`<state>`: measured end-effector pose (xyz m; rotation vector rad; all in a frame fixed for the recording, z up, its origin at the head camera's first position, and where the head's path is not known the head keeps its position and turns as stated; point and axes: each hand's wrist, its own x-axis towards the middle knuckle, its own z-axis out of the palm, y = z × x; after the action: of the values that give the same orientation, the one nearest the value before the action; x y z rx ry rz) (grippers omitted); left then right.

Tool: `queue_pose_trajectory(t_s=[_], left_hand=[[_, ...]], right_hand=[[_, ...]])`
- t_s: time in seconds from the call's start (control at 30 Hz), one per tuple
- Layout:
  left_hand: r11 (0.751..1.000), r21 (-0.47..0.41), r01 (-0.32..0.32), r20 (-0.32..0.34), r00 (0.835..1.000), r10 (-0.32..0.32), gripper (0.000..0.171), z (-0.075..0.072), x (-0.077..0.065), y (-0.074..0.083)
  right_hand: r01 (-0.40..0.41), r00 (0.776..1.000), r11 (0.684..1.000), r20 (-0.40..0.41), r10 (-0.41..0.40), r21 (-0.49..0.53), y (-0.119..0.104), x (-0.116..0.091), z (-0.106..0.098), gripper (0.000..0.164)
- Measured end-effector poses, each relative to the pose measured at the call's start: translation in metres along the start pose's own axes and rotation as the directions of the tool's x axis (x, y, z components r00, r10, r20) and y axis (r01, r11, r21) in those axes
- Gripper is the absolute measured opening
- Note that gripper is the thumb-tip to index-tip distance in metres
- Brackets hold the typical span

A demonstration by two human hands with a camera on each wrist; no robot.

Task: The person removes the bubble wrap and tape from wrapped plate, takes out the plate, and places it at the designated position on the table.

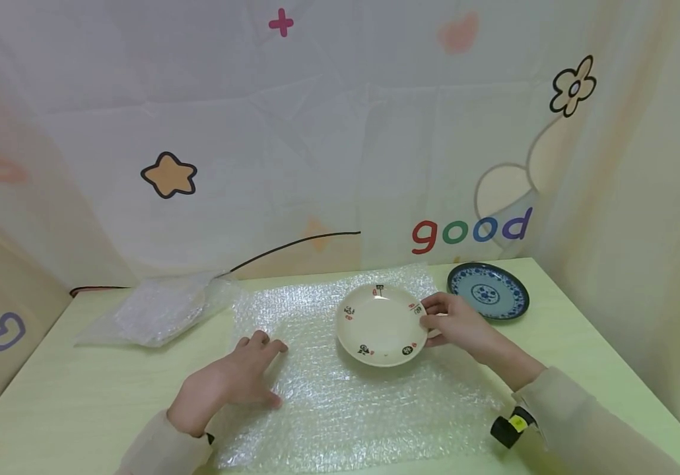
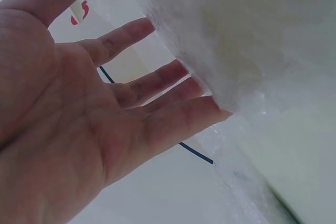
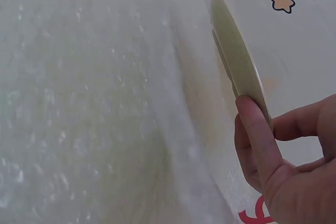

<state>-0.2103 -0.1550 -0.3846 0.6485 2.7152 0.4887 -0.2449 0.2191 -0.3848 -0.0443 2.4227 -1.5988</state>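
Pinching a white plate (image 1: 383,328) by the side of its rim, the person's right hand (image 1: 463,328) has its grip clamped, thumb and fingers on opposite faces. From where I stand, the plate is above a wide sheet of bubble wrap (image 1: 340,412) spread on the pale counter (image 1: 37,406), apart from it. The left hand (image 1: 234,380) holds nothing, fingers spread apart over the sheet's left side; whether its fingertips touch the plastic, I can't tell. Just beyond the right hand, a blue patterned plate (image 1: 486,284) rests on the counter. Over at the back left lies a crumpled clear plastic bundle (image 1: 158,310).
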Motion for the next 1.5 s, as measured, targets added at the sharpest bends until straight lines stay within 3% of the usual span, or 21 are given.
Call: queue_pose_trajectory(t_s=[0.5, 0.83, 1.5], left_hand=[[1.000, 0.017, -0.025, 0.034, 0.999, 0.025, 0.080, 0.008, -0.008, -0.006], [0.999, 0.033, -0.041, 0.072, 0.997, 0.038, 0.080, 0.009, -0.011, -0.008], [1.000, 0.023, -0.017, 0.085, 0.996, 0.015, 0.080, 0.008, -0.013, -0.007]], right_hand=[[0.026, 0.998, 0.999, -0.053, -0.025, 0.028, 0.011, -0.009, -0.037, 0.049], [0.054, 0.994, 0.992, -0.105, -0.042, 0.110, 0.021, -0.014, -0.060, 0.050], [0.071, 0.973, 0.983, -0.229, -0.031, 0.169, 0.047, -0.016, -0.097, 0.056]])
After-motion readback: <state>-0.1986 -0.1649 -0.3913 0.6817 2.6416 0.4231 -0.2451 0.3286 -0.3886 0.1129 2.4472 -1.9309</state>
